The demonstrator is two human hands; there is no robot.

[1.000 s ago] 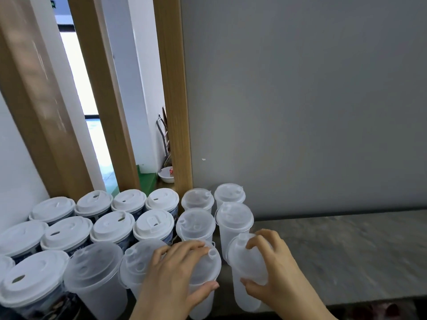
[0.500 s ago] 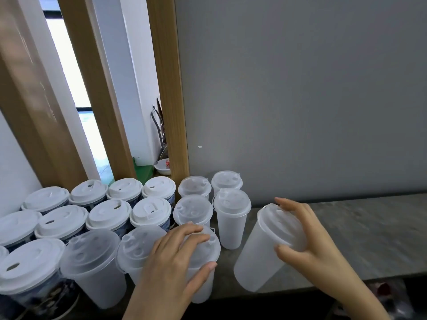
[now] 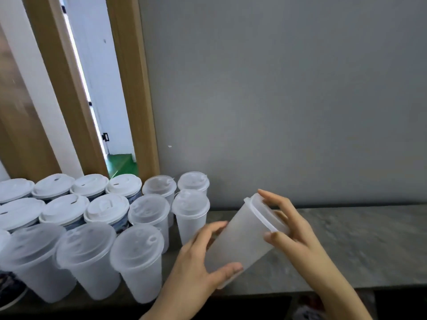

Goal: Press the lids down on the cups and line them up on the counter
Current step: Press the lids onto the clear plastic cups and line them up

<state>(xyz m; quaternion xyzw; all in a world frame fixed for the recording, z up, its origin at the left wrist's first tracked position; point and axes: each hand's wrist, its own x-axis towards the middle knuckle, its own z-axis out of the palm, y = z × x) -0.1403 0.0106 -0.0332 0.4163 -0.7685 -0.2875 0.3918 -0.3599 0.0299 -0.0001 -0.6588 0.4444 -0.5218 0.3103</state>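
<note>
Frosted cup (image 3: 240, 243) held tilted above the grey tabletop (image 3: 346, 245), lid end up and to the right, base low toward the near edge. Left hand (image 3: 198, 266) wrapped around the lower body of the cup, fingers behind and thumb in front near the base. Right hand (image 3: 291, 229) curled around the translucent lid (image 3: 265, 213), fingers over its top, thumb against the rim on the near side. Lid seated on the cup mouth; impossible to tell whether fully pressed down.

Just left of the held cup, a cluster of lidded cups standing upright on the tabletop. Nearest one, a small frosted cup (image 3: 190, 213), partly hidden behind the left fingers. Farther left of the held cup, three large frosted cups (image 3: 136, 262) in the front row, and behind them cups with white opaque lids (image 3: 106, 207) in two rows, reaching to the left border. Behind the cluster, wooden frames (image 3: 134, 88); behind the held cup, a plain grey wall (image 3: 288, 88).
</note>
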